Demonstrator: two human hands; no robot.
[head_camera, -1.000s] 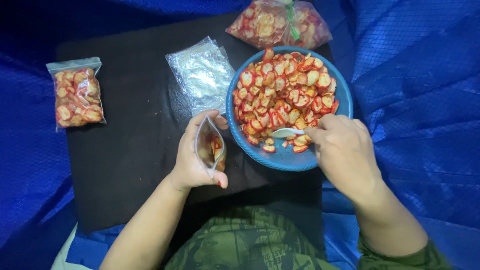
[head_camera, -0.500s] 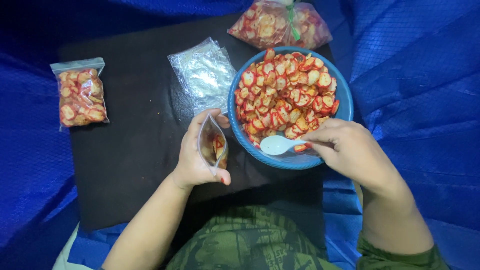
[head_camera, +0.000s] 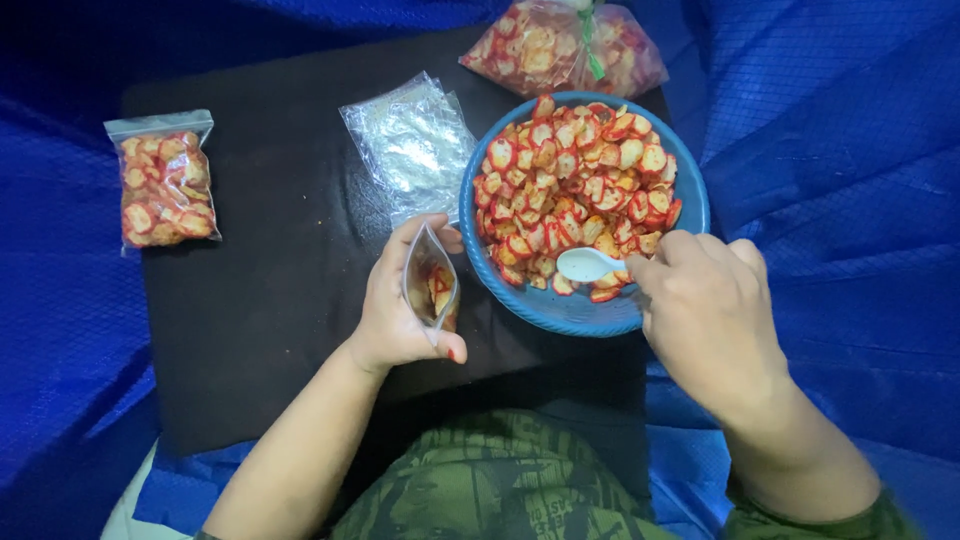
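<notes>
The left hand (head_camera: 400, 310) grips a small clear plastic pouch (head_camera: 432, 285), mouth open, a few red-edged chips inside, beside the round blue bowl (head_camera: 560, 310) heaped with chips (head_camera: 575, 180). The right hand (head_camera: 710, 310) pinches a white plastic spoon (head_camera: 588, 264) at the bowl's near edge.

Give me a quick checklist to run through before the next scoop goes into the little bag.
1. Small clear bag held with its mouth open by the left hand: ok.
2. White spoon gripped by the right hand: ok.
3. Spoon loaded with snacks: not ok, the bowl of the spoon looks empty.
4. Blue bowl holds plenty of red-edged snack slices: ok.
5. Room left in the small bag: ok, only a few slices show inside.
6. Spare empty bags lie beside the bowl: ok.
</notes>
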